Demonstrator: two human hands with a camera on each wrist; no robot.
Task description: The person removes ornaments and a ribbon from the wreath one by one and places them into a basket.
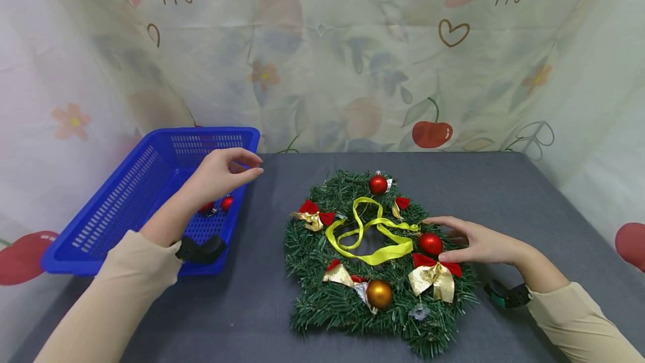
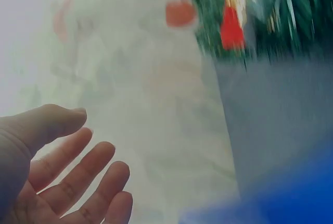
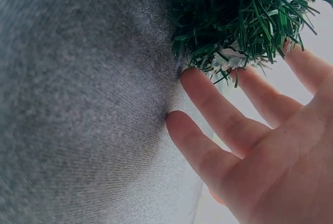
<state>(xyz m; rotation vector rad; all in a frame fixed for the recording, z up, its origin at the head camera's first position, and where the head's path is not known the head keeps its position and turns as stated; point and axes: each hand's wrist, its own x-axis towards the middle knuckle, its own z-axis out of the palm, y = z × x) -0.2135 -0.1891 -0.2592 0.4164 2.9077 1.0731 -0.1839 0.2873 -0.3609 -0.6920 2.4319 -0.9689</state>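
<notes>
Head view: a grey table (image 1: 499, 184) meets the printed curtain (image 1: 322, 71) behind; a strip of tabletop separates the blue basket (image 1: 101, 234) from the wreath (image 1: 304, 262) to its right. The left hand (image 1: 221, 170), loosely spread, hovers by the basket's right rim; the right hand (image 1: 484, 242) spreads at the wreath's right edge.
Left wrist view: its fingers fan out below the thumb.
Right wrist view: straight fingers reach the needles' underside.

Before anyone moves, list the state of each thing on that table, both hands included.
Left hand: over the basket's right side, empty, fingers relaxed.
Right hand: at the wreath's right edge, fingers extended.
Wreath: lying on the table, decorated.
Yellow ribbon: loosely looped, on the wreath.
Gold ball: on the wreath; attachment unclear.
Blue basket: upright, red balls inside.
</notes>
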